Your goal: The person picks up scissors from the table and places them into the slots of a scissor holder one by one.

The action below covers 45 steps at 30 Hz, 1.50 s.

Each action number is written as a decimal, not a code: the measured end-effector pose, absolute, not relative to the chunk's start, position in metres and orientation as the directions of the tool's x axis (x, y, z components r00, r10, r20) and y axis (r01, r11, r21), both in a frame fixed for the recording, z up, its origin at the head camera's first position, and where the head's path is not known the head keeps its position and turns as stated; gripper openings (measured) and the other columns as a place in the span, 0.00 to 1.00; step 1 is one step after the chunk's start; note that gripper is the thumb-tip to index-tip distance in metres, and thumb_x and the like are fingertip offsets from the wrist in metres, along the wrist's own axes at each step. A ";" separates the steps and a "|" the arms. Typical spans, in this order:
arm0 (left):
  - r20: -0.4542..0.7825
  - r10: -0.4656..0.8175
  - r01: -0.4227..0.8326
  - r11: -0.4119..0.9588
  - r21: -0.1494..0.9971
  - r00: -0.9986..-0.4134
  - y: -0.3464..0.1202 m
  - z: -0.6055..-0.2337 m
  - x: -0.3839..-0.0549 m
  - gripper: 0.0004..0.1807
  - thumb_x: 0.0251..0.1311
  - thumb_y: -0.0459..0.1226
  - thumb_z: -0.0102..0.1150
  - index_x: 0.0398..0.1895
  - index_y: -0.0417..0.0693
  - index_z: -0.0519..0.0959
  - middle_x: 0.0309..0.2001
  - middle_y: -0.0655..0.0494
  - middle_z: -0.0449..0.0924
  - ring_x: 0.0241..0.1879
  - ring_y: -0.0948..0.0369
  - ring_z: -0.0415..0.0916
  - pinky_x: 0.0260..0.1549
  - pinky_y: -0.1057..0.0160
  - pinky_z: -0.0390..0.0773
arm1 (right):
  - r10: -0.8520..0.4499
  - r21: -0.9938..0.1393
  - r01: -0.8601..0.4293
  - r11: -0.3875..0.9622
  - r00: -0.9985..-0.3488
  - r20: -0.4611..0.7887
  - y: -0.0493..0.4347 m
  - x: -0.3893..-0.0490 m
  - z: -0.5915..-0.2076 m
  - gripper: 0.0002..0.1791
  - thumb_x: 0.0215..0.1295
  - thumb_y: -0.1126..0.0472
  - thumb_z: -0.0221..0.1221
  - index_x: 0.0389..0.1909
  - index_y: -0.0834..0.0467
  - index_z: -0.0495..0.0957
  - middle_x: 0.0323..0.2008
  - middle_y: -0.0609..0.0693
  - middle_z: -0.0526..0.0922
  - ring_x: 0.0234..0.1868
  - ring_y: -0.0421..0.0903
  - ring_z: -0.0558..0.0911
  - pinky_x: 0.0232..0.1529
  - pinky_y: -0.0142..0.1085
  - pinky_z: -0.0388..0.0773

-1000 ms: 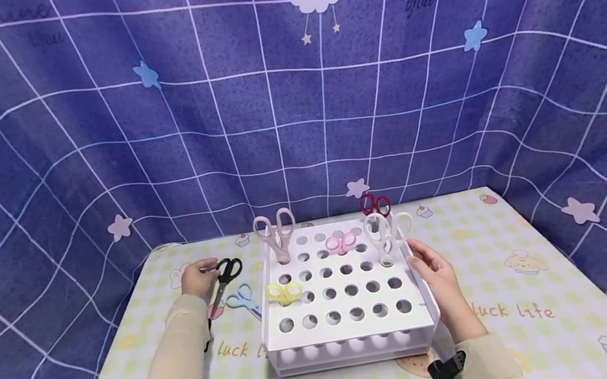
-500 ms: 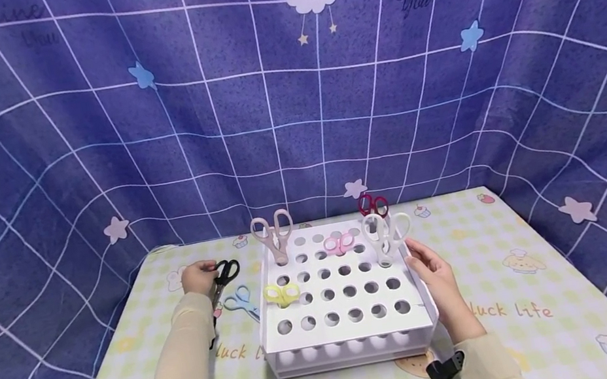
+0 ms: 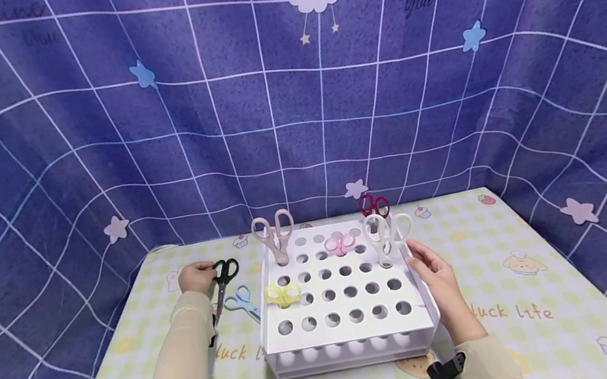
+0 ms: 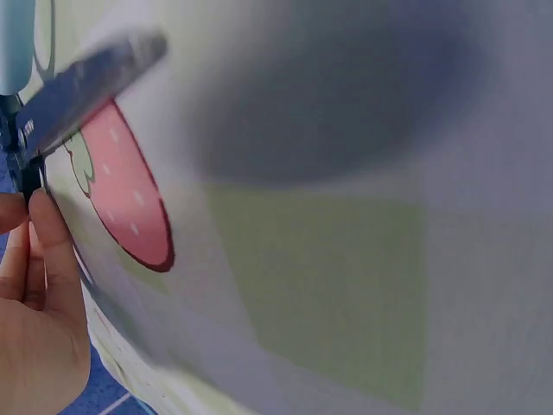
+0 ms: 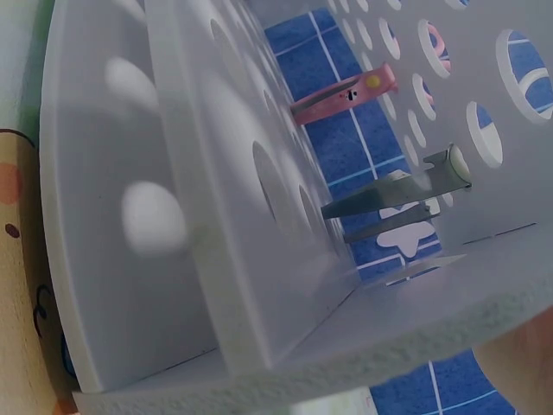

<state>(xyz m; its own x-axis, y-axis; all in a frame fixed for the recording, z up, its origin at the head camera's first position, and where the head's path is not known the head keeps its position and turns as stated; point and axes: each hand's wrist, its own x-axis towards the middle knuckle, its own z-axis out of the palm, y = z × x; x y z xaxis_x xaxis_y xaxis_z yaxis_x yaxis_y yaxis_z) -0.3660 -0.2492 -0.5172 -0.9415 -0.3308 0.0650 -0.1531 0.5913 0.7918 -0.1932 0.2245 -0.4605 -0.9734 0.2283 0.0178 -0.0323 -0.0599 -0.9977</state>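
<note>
Black-handled scissors [image 3: 226, 271] are pinched at the handle by my left hand [image 3: 197, 277], left of the rack. Their metal blade [image 4: 86, 91] angles over the tablecloth in the left wrist view. Beside them lie light blue scissors [image 3: 242, 300]. My right hand [image 3: 436, 271] rests along the right outer wall of a white holed rack [image 3: 350, 331]. Standing in the rack's holes are beige-pink scissors [image 3: 275, 239], yellow scissors [image 3: 283, 295], pink scissors [image 3: 340, 244], white scissors [image 3: 387, 239] and dark red scissors [image 3: 374, 206].
In the right wrist view, a pink blade sheath [image 5: 346, 95] and grey blades [image 5: 393, 194] hang between the rack's tiers. A patterned tablecloth [image 3: 542, 344] covers the table. Behind the table hangs a blue gridded curtain [image 3: 289, 99].
The black scissors have turned slightly in my left hand, with their handle a little further left. My right hand stays at the rack's side.
</note>
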 end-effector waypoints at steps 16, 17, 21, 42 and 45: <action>-0.170 -0.258 -0.243 0.285 0.927 -0.951 -0.261 -0.509 -0.363 0.22 0.52 0.26 0.59 0.53 0.26 0.77 0.19 0.64 0.80 0.18 0.70 0.78 0.25 0.72 0.83 | 0.226 -0.997 -0.043 -0.067 -0.974 0.026 0.225 -0.195 -0.460 0.25 0.72 0.62 0.51 0.69 0.60 0.64 0.68 0.60 0.67 0.55 0.29 0.73 0.55 0.16 0.69; -0.187 -0.238 -0.249 0.268 0.931 -0.953 -0.263 -0.506 -0.361 0.22 0.53 0.26 0.59 0.54 0.25 0.76 0.19 0.64 0.81 0.18 0.70 0.78 0.26 0.72 0.83 | 0.222 -0.996 -0.047 -0.071 -0.975 0.030 0.224 -0.196 -0.460 0.25 0.72 0.63 0.52 0.69 0.60 0.64 0.68 0.60 0.68 0.55 0.29 0.73 0.55 0.16 0.70; -0.229 -0.197 -0.269 0.208 0.940 -0.953 -0.269 -0.497 -0.355 0.24 0.55 0.26 0.60 0.57 0.23 0.72 0.20 0.61 0.83 0.19 0.69 0.80 0.30 0.70 0.84 | 0.210 -0.996 -0.040 -0.077 -0.977 0.023 0.223 -0.197 -0.459 0.25 0.72 0.62 0.52 0.69 0.58 0.64 0.68 0.59 0.68 0.55 0.29 0.73 0.56 0.16 0.69; -0.089 -0.211 -0.063 -0.124 0.990 -0.973 -0.286 -0.494 -0.364 0.08 0.54 0.29 0.68 0.36 0.48 0.87 0.28 0.62 0.84 0.28 0.65 0.84 0.34 0.69 0.85 | 0.222 -0.998 -0.033 -0.058 -0.975 0.020 0.224 -0.193 -0.458 0.25 0.74 0.62 0.49 0.70 0.58 0.64 0.68 0.60 0.67 0.56 0.31 0.72 0.54 0.16 0.69; -0.042 -0.221 -0.017 -0.116 0.993 -0.974 -0.268 -0.469 -0.348 0.09 0.58 0.26 0.63 0.41 0.42 0.85 0.27 0.62 0.85 0.28 0.65 0.84 0.37 0.66 0.85 | 0.219 -0.998 -0.036 -0.057 -0.976 0.022 0.225 -0.194 -0.458 0.25 0.74 0.61 0.49 0.70 0.58 0.64 0.68 0.59 0.67 0.55 0.31 0.72 0.55 0.16 0.69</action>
